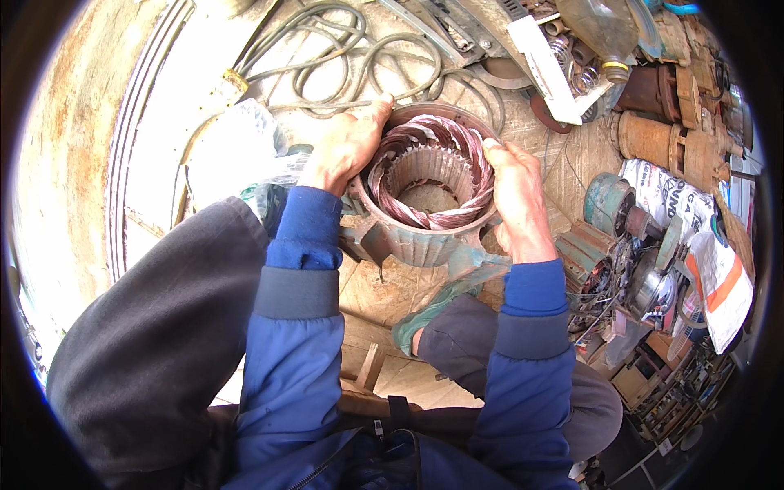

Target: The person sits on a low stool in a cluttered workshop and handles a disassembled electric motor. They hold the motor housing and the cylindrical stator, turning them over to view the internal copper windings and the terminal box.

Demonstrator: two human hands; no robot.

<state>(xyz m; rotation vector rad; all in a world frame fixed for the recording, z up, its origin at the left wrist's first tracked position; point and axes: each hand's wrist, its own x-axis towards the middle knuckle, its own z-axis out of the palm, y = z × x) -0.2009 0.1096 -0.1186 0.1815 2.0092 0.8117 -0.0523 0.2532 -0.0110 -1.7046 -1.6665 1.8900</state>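
A motor stator [420,243] in a ribbed metal housing stands in front of me, its round opening facing up. Inside its rim runs a thick ring of reddish copper windings [445,219], laced in pale strips around a slotted core. My left hand [347,149] grips the housing's left side, thumb and fingers closed at the rim. On the opposite side my right hand [520,194] is wrapped round the wall, its thumb on the upper edge. The fingers beneath are partly hidden. Thin translucent plastic [478,268] hangs by the housing's lower right.
A coiled cable [359,61] lies on the floor beyond the stator. Clear plastic bags [253,135] rest at the left. Rusty motor housings [653,139], white sacks [719,278] and loose parts crowd the right. A wooden stool [369,367] shows between my legs.
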